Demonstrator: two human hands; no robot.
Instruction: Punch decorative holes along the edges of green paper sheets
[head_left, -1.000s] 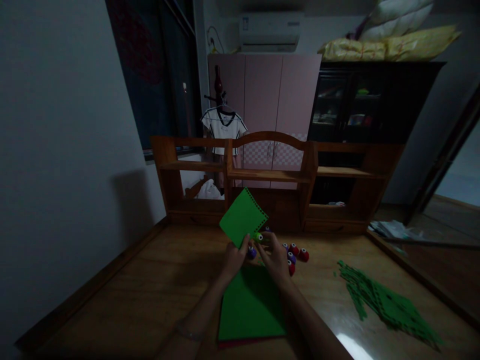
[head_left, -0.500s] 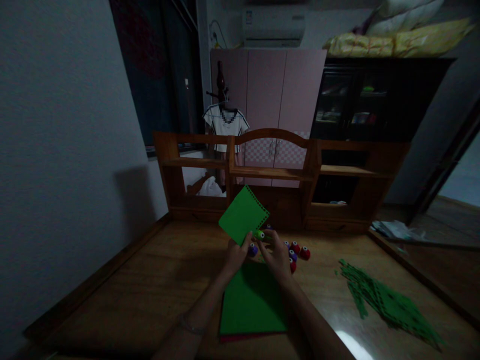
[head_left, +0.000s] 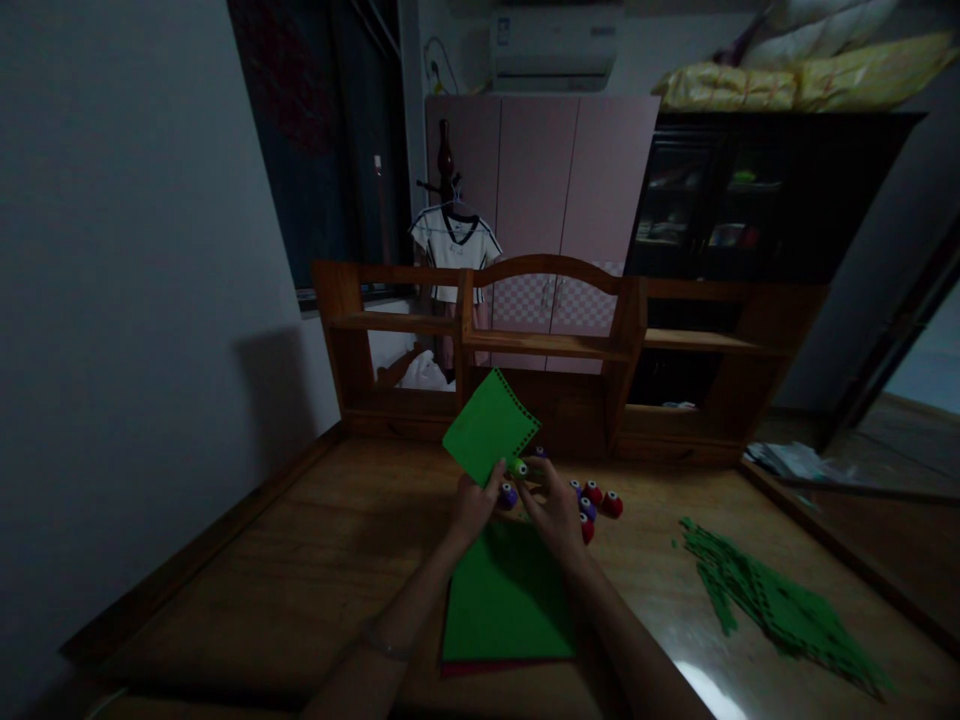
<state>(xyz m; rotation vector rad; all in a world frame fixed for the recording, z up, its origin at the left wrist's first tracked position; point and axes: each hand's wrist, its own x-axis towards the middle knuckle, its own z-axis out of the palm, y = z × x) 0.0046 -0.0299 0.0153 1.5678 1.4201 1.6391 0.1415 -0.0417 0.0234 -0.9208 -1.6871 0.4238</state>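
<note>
My left hand point(head_left: 474, 502) pinches the lower corner of a bright green sheet point(head_left: 491, 425) with a row of small holes along its upper right edge. Beside its thumb is a small light-green spool-like piece point(head_left: 517, 467) with a white ring at its end. My right hand point(head_left: 553, 505) has its fingers bent around that piece, which seems to be in its fingertips; the exact grip is too dark to make out. Under both wrists lies a stack of larger green sheets point(head_left: 506, 610) with a reddish layer at the bottom.
Several red spool-like pieces point(head_left: 613, 503) and purple ones point(head_left: 508, 495) stand around my hands on the wooden table point(head_left: 315, 560). Perforated green scraps point(head_left: 787, 605) are heaped at the right. A wooden shelf unit point(head_left: 551, 345) rises along the table's back edge.
The view has shifted slightly. Both hands keep nearly the same pose, and the green sheet has barely moved against them.
</note>
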